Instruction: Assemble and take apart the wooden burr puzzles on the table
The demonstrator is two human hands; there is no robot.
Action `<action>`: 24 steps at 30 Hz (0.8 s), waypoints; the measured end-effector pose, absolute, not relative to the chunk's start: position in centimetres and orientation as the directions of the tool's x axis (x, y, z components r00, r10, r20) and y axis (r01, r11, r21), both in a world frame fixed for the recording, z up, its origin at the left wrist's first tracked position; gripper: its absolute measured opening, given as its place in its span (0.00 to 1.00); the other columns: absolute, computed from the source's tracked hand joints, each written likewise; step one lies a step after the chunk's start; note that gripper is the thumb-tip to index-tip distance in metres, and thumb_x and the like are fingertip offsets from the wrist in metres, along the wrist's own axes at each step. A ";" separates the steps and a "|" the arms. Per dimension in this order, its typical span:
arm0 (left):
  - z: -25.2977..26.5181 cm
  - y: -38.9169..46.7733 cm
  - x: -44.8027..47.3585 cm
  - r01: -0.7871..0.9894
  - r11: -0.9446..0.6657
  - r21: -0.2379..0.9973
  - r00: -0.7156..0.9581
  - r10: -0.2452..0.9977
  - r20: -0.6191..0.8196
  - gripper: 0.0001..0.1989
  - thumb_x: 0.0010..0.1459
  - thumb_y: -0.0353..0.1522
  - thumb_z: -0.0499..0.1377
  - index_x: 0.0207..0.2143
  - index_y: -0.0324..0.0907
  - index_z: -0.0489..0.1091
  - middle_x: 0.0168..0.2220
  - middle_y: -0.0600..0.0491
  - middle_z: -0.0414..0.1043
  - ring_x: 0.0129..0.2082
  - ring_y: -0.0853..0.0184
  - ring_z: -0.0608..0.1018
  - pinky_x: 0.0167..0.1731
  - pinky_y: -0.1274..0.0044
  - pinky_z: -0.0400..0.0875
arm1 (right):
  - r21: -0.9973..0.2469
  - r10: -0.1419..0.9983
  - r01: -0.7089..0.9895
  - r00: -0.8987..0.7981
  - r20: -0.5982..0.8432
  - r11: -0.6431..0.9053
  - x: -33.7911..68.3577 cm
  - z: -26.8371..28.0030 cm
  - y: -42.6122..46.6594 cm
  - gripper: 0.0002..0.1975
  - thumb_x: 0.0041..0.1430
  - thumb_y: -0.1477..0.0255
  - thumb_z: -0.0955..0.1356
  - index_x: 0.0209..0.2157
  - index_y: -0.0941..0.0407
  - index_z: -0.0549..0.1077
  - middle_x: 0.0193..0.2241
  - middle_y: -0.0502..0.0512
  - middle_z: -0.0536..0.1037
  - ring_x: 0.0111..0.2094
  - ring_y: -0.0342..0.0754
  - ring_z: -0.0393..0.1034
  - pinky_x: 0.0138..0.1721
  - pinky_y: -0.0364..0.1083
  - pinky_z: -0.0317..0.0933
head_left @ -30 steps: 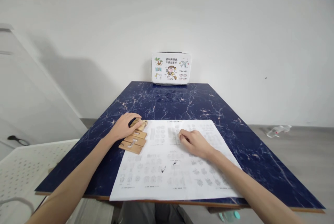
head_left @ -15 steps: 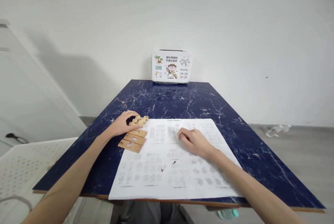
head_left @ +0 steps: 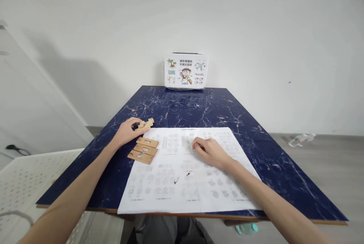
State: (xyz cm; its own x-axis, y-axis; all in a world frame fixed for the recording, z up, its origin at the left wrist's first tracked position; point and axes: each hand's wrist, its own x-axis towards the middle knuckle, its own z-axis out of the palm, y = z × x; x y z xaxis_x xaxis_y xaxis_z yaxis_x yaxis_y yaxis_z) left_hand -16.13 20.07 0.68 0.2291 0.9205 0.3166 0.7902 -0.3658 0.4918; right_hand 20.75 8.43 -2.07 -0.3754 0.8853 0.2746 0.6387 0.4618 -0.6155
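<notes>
Blue table (head_left: 183, 108), printed sheet (head_left: 167, 168) at near edge. Right hand (head_left: 210, 151) curled over sheet, well right; can't tell if gripping anything. Left hand (head_left: 127, 132) nearer, pinching stepped wooden block (head_left: 145, 124) by sheet's far-left corner. Flat wooden plates (head_left: 150, 152) just nearer body, long axes crosswise. Block's long axis slants away, rightward.

I see a deep navy tabletop (head_left: 184, 109), marbled with white veins and tan flecks. The paper (head_left: 167, 165) is white, printed in grey. The wooden plates (head_left: 148, 158) look honey-brown, the wooden piece (head_left: 146, 125) yellower. The white case (head_left: 184, 71) wears multicoloured cartoons and black lettering.
</notes>
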 end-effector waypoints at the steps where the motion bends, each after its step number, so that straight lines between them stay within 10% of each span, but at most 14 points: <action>1: 0.8 19.9 -15.9 0.779 -0.373 0.503 0.219 0.915 0.339 0.30 0.50 0.58 0.66 0.42 0.43 0.77 0.49 0.47 0.78 0.46 0.55 0.78 0.48 0.67 0.73 | -0.619 0.887 0.638 -0.371 0.275 0.458 20.8 -2.1 8.5 0.11 0.65 0.75 0.60 0.34 0.53 0.72 0.18 0.43 0.67 0.19 0.42 0.56 0.29 0.44 0.50; 6: 1.9 18.2 -12.6 0.695 -0.576 0.430 0.353 0.795 0.494 0.28 0.53 0.54 0.67 0.46 0.43 0.75 0.50 0.47 0.76 0.50 0.55 0.77 0.52 0.66 0.71 | -0.700 0.924 0.607 -0.299 0.237 0.376 20.9 -1.9 8.7 0.12 0.66 0.74 0.59 0.35 0.53 0.73 0.16 0.43 0.67 0.19 0.43 0.59 0.29 0.44 0.52; 12: 3.0 15.0 -5.5 0.565 -0.769 0.300 0.687 0.639 0.345 0.27 0.54 0.52 0.68 0.49 0.46 0.73 0.52 0.48 0.74 0.52 0.54 0.75 0.56 0.63 0.67 | -0.883 0.969 0.404 -0.153 0.192 0.238 21.2 -1.8 9.2 0.12 0.72 0.61 0.60 0.42 0.52 0.70 0.32 0.49 0.79 0.21 0.43 0.65 0.27 0.44 0.58; 24: 0.3 13.8 -1.5 0.678 -0.676 0.291 0.641 0.736 0.218 0.29 0.55 0.57 0.63 0.48 0.48 0.72 0.48 0.50 0.69 0.46 0.54 0.75 0.47 0.65 0.69 | -0.623 0.897 0.656 -0.218 0.385 0.426 22.1 -3.5 10.4 0.10 0.71 0.69 0.63 0.46 0.53 0.75 0.46 0.55 0.76 0.31 0.45 0.71 0.37 0.47 0.65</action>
State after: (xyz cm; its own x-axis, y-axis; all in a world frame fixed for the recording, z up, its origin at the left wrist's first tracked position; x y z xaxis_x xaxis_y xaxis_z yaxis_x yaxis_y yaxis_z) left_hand -1.52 13.81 0.30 0.6407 0.7363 0.2175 0.6777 -0.6755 0.2905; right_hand 22.08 10.36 -3.52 -0.2176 0.8969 0.3850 0.6560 0.4265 -0.6227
